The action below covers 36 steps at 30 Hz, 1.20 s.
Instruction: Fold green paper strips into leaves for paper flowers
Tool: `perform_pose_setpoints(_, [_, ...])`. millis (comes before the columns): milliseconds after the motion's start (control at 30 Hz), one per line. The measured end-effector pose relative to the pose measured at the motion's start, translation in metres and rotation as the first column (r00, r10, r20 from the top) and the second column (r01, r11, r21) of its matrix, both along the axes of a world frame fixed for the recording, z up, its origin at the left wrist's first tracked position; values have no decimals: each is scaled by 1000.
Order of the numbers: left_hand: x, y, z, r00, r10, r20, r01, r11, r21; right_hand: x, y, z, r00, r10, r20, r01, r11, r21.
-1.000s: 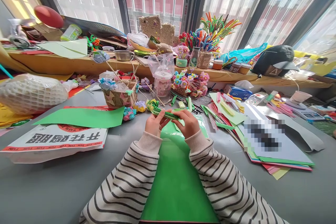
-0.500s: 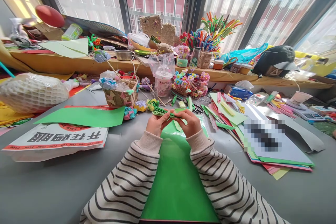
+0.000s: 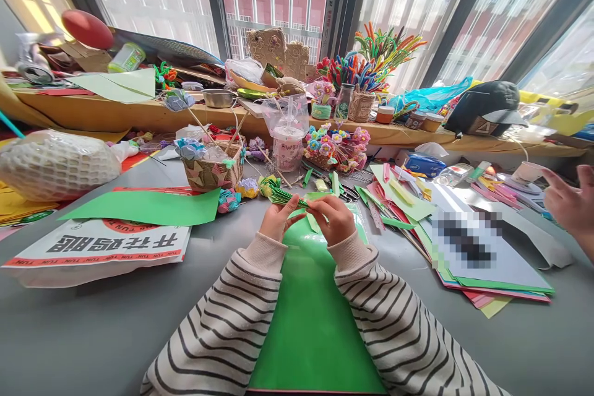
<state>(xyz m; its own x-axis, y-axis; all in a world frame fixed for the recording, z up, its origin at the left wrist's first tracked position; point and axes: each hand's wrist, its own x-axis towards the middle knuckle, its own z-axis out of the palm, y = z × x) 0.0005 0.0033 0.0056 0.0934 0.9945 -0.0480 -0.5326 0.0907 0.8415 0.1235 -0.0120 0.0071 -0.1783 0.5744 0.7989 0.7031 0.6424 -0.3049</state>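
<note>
Between both hands is a narrow green pleated paper strip (image 3: 282, 196), marked with fine light and dark lines. My left hand (image 3: 277, 221) pinches its middle between thumb and fingers. At the strip's right end, my right hand (image 3: 332, 218) has its fingertips closed on it. A yellow-green paper flower (image 3: 268, 184) sits just past the strip's left end; whether the two are joined I cannot tell. Beneath my wrists and forearms lies a shiny green sheet (image 3: 310, 315).
Left stand a flower basket (image 3: 211, 171), a green sheet (image 3: 153, 207) and a printed bag (image 3: 102, 247). Black-handled scissors (image 3: 349, 193) lie ahead. A paper stack (image 3: 520, 278) is at right, with another person's hand (image 3: 573, 204) beyond it. A lidded cup (image 3: 288, 147) stands by the sill.
Another person's hand has come in at the right edge, over the small scale and cup. My hands keep their hold, and the pleated strip looks slightly wider at its left end.
</note>
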Motion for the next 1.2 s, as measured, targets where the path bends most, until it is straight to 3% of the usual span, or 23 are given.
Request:
perform_pose_setpoints(200, [3,0,2,999,-34,-25,35,999,7,-3,-3,-3,971,-69,228,32,986,163])
perform_pose_setpoints(367, [3,-4,4,1000,-5,-20,6,999,53,-4,-4,-5,966,-67,250,15,978,207])
perform_pose_setpoints(533, [1,-4,3,999,-28,-40,34,988,152,-7,-5,-2,992,15,127,-27,995,98])
perform_pose_setpoints(667, [-2,-5,5,987,-20,-159,53,977,205,-3,-3,3,981,153,-120,-169,977,-132])
perform_pose_setpoints(733, [-4,-6,6,975,-82,-206,129,965,228,2,0,5,934,165,-317,-271,906,-326])
perform_pose_setpoints(767, [-4,-6,7,968,-129,-217,180,955,237,5,2,6,898,150,-413,-334,843,-422])
perform_pose_setpoints(833, [-6,-6,8,950,-211,-232,267,932,247,11,5,7,817,112,-566,-485,664,-569])
perform_pose_setpoints(900, [-7,-7,9,935,-255,-248,315,917,246,15,7,7,744,94,-662,-622,461,-633])
perform_pose_setpoints(967, [-8,-8,10,923,-277,-269,343,907,245,16,7,7,701,89,-707,-691,331,-643])
perform_pose_setpoints(1033, [-9,-8,10,914,-288,-286,360,900,243,15,5,8,695,86,-714,-698,317,-642])
perform_pose_setpoints(1200, [-6,-6,6,932,-264,-250,324,914,243,11,2,9,694,73,-717,-681,390,-620])
